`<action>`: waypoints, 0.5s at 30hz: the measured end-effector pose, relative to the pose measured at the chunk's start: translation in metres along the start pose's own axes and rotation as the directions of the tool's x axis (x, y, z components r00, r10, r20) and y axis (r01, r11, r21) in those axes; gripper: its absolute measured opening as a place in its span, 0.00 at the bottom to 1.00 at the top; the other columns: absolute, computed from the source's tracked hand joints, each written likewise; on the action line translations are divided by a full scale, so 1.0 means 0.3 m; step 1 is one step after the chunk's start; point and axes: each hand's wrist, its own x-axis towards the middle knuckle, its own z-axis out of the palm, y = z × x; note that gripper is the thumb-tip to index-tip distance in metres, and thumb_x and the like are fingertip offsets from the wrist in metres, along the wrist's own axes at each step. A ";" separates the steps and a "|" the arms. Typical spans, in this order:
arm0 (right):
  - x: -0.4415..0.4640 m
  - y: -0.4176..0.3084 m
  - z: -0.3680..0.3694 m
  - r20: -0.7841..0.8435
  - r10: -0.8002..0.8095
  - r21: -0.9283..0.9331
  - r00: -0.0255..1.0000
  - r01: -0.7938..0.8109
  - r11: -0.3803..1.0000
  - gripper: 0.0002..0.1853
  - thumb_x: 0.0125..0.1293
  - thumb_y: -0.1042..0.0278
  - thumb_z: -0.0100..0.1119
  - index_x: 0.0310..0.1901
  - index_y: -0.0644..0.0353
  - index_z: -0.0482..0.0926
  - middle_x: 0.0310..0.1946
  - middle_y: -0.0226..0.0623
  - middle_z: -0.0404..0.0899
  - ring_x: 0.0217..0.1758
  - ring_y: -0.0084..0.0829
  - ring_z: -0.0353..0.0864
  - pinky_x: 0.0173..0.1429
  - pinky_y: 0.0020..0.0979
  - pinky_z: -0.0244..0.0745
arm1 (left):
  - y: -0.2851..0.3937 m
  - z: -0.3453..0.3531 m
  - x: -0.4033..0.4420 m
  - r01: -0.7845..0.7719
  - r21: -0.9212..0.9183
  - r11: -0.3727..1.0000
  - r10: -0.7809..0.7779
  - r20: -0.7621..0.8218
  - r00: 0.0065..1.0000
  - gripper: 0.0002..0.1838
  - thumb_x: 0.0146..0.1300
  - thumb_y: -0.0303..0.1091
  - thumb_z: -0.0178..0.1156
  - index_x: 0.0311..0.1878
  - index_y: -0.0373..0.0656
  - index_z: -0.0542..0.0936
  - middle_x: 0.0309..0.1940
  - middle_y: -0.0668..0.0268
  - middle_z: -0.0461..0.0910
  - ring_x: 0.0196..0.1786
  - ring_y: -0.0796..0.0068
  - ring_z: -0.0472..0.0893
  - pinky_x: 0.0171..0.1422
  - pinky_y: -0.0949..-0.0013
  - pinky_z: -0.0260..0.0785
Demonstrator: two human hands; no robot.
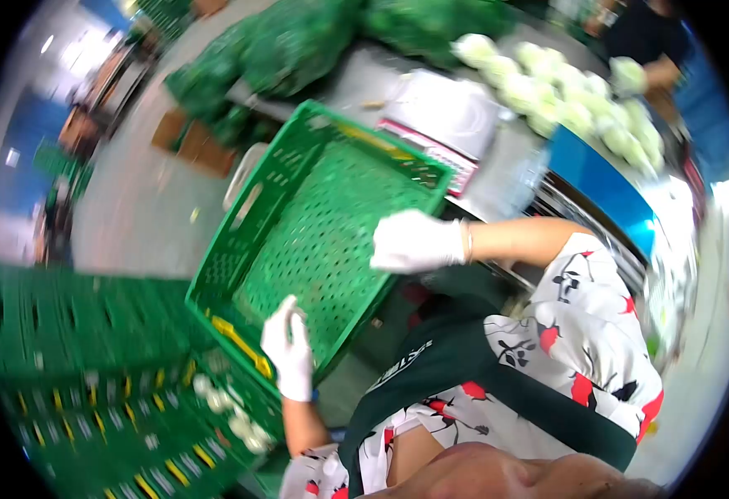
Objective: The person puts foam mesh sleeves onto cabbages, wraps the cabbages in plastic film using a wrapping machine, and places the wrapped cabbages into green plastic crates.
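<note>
A green plastic crate [252, 249] with perforated walls and floor lies tilted in front of me, nothing seen inside it. My left hand [288, 345], in a white glove, is at its near corner, beside a yellow handle strip [240, 343]; the fingers reach over the rim and seem to hold it. My right hand [414, 241], also white-gloved, is closed at the right-hand rim, its fingertips hidden from view. Beyond the crate's far right corner is a white-topped device [443, 108] with a pink-and-white front, perhaps a scale.
Several pale round vegetables [577, 104] are piled on the metal table, with a person's arm [662, 73] beside them. Green net sacks [298, 46] lie at the back. Stacked green crates [90, 324] stand at left; pale vegetables [231, 416] lie low beside them. A blue panel [602, 187] is at right.
</note>
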 end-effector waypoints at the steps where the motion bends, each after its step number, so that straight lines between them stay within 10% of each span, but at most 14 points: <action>1: -0.046 -0.059 0.024 0.026 -0.029 0.012 0.999 0.029 1.000 0.14 0.68 0.57 0.56 0.26 0.54 0.75 0.25 0.38 0.72 0.32 0.39 0.76 0.36 0.41 0.75 | 0.055 0.066 -0.027 -0.076 -0.057 0.996 0.075 -0.013 0.997 0.13 0.64 0.27 0.64 0.51 0.40 0.85 0.42 0.57 0.86 0.46 0.58 0.85 0.56 0.60 0.77; 5: -0.339 -0.195 0.107 0.074 0.206 0.089 0.976 -0.212 0.973 0.17 0.71 0.53 0.55 0.31 0.56 0.81 0.27 0.39 0.77 0.32 0.43 0.80 0.40 0.41 0.77 | 0.211 0.305 -0.064 -0.443 -0.210 0.872 0.478 0.168 0.862 0.17 0.61 0.28 0.65 0.54 0.38 0.83 0.44 0.59 0.86 0.48 0.58 0.85 0.60 0.57 0.75; 9: -0.585 -0.324 0.042 0.293 0.653 0.075 0.699 -0.697 0.713 0.18 0.73 0.53 0.53 0.38 0.60 0.84 0.31 0.46 0.84 0.38 0.47 0.85 0.43 0.43 0.80 | 0.293 0.439 -0.114 -0.465 -0.408 0.786 0.578 0.215 0.787 0.18 0.62 0.27 0.64 0.56 0.40 0.83 0.43 0.61 0.86 0.48 0.60 0.84 0.60 0.58 0.75; 15: -0.775 -0.505 -0.065 0.143 0.850 0.127 0.508 -0.861 0.493 0.18 0.73 0.53 0.51 0.42 0.56 0.87 0.32 0.44 0.86 0.37 0.46 0.86 0.47 0.42 0.81 | 0.353 0.486 -0.117 -0.459 -0.535 0.709 0.678 0.339 0.653 0.18 0.64 0.28 0.64 0.58 0.45 0.83 0.40 0.66 0.86 0.48 0.63 0.83 0.58 0.61 0.75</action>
